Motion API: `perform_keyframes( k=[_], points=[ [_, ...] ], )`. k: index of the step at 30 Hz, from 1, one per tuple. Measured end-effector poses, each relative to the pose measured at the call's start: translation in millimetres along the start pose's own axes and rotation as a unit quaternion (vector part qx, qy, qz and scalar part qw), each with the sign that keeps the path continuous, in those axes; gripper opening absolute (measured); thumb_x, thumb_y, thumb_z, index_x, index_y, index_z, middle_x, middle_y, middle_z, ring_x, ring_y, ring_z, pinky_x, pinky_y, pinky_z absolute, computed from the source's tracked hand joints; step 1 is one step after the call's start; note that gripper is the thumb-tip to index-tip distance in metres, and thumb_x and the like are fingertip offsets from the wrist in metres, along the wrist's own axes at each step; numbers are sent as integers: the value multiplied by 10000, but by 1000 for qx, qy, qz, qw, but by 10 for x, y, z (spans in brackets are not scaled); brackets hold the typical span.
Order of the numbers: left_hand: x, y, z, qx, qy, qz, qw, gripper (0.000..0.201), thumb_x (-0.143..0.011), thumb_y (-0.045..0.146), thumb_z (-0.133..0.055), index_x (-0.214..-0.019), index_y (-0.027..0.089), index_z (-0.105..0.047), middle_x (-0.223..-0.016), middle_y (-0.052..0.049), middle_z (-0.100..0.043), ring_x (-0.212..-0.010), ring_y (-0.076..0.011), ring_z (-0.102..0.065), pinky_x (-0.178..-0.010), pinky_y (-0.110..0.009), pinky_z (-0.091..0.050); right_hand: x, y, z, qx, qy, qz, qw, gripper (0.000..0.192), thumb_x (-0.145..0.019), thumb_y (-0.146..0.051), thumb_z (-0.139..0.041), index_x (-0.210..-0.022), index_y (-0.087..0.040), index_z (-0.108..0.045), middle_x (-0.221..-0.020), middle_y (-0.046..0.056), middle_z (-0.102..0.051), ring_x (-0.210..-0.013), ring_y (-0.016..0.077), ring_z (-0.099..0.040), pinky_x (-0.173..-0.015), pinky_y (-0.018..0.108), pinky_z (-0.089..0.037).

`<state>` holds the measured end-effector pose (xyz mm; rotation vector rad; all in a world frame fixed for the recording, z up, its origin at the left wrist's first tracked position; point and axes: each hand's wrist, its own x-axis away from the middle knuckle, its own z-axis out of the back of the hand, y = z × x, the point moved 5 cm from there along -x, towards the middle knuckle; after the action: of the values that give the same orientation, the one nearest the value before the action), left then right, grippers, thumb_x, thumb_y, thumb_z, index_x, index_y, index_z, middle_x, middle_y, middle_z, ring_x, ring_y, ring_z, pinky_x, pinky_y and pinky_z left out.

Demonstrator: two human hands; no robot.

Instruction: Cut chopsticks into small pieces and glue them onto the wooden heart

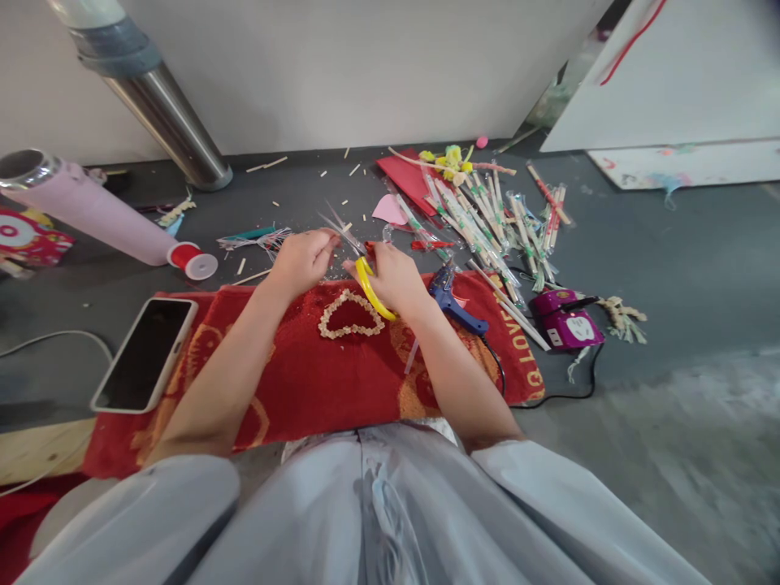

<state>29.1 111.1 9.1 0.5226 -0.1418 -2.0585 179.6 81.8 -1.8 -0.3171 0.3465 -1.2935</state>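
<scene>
As the head camera shows me, the right hand (395,272) grips yellow scissors (368,285) over the edge of the red towel (341,386), blades beside the left hand (303,258) — whose hold I can't read. A slip could nick its fingertips (332,238).

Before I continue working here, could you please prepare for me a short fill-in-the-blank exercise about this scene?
1. The hand holding the yellow-handled scissors is the person's ____ one.
2. From the person's view, the phone lies toward the ____ end of the towel.
3. The glue gun has a ____ body.
4. The spool near the pink bottle is wound with ____ material.

Missing words: right; left; blue; red.
</scene>
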Motion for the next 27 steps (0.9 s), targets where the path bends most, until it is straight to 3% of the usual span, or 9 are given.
perform_keyframes(
  k=[5, 9, 12, 17, 27],
  points=[
    [13, 7, -11, 104, 17, 14, 994, 403, -963, 386, -314, -748, 184, -588, -691, -45, -642, -661, -153, -617, -702, -284, -493, 16, -7, 1, -10, 66, 55, 996, 756, -891, -718, -350, -1136, -30, -544, -1089, 225, -632, -1103, 320, -597, -983, 455, -445],
    [36, -24, -69, 266, -16, 42, 963, 417, -967, 488, -349, -812, 190, -598, -619, -14, -604, -556, -125, -603, -584, -255, -502, 31, -10, 5, -27, 83, 87, 992, 823, -864, -771, -307, -1163, -36, -527, -1127, 221, -597, -1147, 316, -561, -1028, 461, -424],
    [39, -44, -88, 330, -34, 55, 942, 409, -942, 535, -417, -789, 197, -589, -565, 5, -575, -523, -117, -593, -529, -234, -488, 27, -3, 1, -24, 77, 81, 994, 847, -853, -781, -318, -1156, -18, -528, -1132, 228, -594, -1146, 323, -560, -1040, 449, -419],
    [24, -20, -44, 334, -23, 54, 941, 403, -920, 530, -471, -744, 191, -598, -500, 24, -541, -455, -97, -527, -504, -228, -458, 3, -2, -12, -11, 65, 59, 996, 767, -876, -737, -351, -1138, -41, -536, -1116, 236, -619, -1094, 334, -591, -989, 481, -443],
    [1, -29, -44, 286, -32, 55, 956, 454, -950, 516, -399, -716, 183, -599, -505, 12, -559, -461, -103, -510, -522, -241, -424, 12, -42, 9, 6, 12, -10, 1000, 633, -926, -622, -406, -1089, -37, -585, -1056, 224, -667, -1001, 322, -652, -901, 432, -478]
  ],
)
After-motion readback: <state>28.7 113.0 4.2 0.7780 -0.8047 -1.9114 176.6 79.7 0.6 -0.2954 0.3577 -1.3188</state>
